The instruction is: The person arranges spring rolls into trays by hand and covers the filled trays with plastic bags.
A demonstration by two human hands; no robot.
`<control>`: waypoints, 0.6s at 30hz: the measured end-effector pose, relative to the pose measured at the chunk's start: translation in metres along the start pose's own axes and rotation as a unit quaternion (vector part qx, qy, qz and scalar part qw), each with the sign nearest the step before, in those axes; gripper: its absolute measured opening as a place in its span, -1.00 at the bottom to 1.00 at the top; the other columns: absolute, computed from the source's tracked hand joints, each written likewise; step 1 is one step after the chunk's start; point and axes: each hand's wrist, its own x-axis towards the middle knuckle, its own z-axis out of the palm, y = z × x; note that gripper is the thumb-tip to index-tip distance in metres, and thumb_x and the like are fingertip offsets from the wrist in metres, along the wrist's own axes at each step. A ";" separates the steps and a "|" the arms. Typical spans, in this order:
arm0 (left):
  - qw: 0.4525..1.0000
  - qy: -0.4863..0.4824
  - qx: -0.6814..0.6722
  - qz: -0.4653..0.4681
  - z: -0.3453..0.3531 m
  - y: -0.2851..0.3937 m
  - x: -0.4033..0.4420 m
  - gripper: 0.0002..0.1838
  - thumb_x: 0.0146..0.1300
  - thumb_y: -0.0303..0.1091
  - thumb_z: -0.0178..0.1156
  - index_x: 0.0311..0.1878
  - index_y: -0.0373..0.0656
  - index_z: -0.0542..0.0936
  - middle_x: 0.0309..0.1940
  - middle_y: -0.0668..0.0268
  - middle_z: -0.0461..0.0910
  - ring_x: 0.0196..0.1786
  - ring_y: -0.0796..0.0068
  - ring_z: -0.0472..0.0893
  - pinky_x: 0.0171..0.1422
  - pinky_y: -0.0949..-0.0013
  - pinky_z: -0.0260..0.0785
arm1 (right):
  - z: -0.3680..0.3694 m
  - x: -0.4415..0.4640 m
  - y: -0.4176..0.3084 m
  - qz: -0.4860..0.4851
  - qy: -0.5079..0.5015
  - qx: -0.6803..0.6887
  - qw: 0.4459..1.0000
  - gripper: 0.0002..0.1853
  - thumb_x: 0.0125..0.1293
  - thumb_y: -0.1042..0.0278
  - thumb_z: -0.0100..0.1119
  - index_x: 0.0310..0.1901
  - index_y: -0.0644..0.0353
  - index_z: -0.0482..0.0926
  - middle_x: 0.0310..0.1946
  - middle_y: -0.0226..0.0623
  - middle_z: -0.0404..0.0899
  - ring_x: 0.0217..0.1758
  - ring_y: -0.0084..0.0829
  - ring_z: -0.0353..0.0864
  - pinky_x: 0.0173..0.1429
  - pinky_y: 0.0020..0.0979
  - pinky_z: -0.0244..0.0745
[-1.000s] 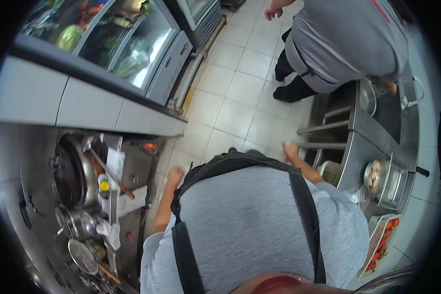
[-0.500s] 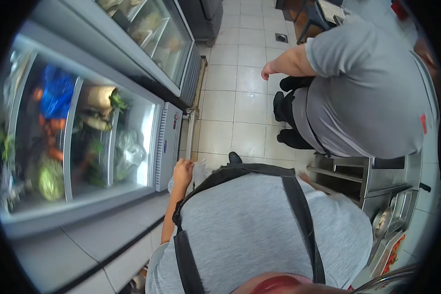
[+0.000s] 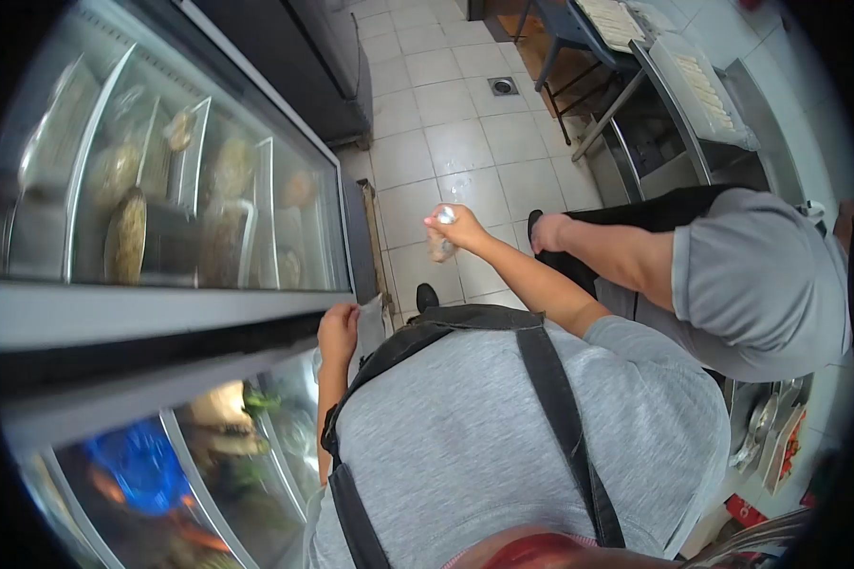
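Observation:
My left hand [image 3: 338, 332] is closed in a pinch on a translucent plastic bag [image 3: 374, 321]. The bag hangs beside my apron, near the corner of the upper glass-door fridge [image 3: 346, 228]. Out in front of me, over the tiled floor, my right hand [image 3: 457, 228] is closed around a small clear plastic bag [image 3: 440, 250]. Something pale brownish is inside it, too small to make out. Part of this bag is hidden by my fingers.
A second fridge at lower left holds a blue plastic bag [image 3: 142, 465] and vegetables. On my right a co-worker in a grey shirt [image 3: 769, 284] bends beside a steel counter [image 3: 655, 76]. A tray of pale rolls [image 3: 702, 90] stands there. A floor drain [image 3: 503, 86] lies ahead.
My right hand has come out from beside my body to the front, holding the small bag. The view has turned toward the upper fridge. The co-worker appears lower and farther right.

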 end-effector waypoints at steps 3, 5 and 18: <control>0.998 -0.005 -0.051 0.020 -0.014 -0.003 0.108 -0.84 0.33 -0.35 0.22 -0.16 -0.21 0.69 -0.20 0.06 0.67 -0.10 -0.03 0.64 -0.01 0.09 0.48 | -0.028 0.043 0.022 0.061 0.108 0.003 0.992 -0.70 0.21 0.10 0.48 -0.32 0.17 0.67 -0.51 -0.36 0.63 -0.45 -0.52 0.55 -0.30 -0.35 0.51; 0.995 -0.015 -0.065 0.076 -0.019 0.005 0.181 -0.84 0.33 -0.36 0.22 -0.16 -0.21 0.69 -0.22 0.06 0.67 -0.11 -0.03 0.64 -0.02 0.10 0.47 | -0.057 0.065 0.040 0.085 0.210 0.014 0.974 -0.70 0.21 0.11 0.48 -0.32 0.19 0.66 -0.54 -0.36 0.62 -0.49 -0.51 0.55 -0.35 -0.34 0.49; 0.966 -0.104 0.026 0.234 0.004 0.144 0.522 -0.86 0.31 -0.32 0.25 -0.18 -0.16 0.69 -0.25 0.15 0.64 -0.13 0.04 0.63 -0.03 0.09 0.46 | -0.209 0.227 0.067 0.138 0.488 0.200 0.838 -0.71 0.33 0.15 0.38 -0.20 0.24 0.65 -0.49 -0.30 0.67 -0.46 -0.45 0.65 -0.35 -0.35 0.52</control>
